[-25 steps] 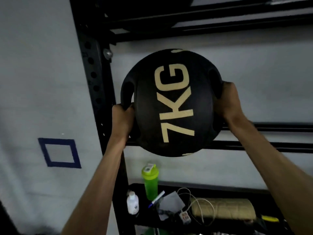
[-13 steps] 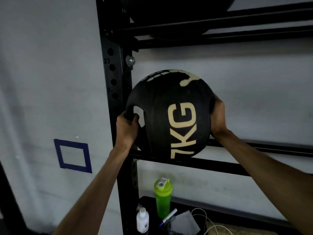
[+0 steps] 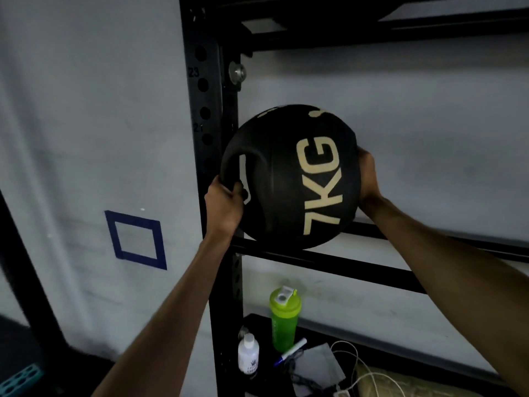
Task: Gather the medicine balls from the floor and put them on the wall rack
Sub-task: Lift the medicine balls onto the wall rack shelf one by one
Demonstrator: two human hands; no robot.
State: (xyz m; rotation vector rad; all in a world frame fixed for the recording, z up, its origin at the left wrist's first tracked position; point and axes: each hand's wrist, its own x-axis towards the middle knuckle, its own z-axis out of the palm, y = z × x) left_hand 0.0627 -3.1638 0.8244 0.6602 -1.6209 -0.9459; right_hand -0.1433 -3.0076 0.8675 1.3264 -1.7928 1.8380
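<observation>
**A:** so what could've gone wrong there?

**B:** The ball (image 3: 289, 179) looked to be on the rack's (image 3: 329, 263) two rails, far left, beside the post (image 3: 210, 38). Left grip (image 3: 224, 204) was clamped on its handle, right grip (image 3: 369, 179) on its right side. If it wasn't seated between the rails, I reckon letting go could've rolled it off.

**A:** counts?

**B:** One ball, one shaker (image 3: 284, 319), one white bottle (image 3: 248, 353), one pen (image 3: 290, 351).
</observation>
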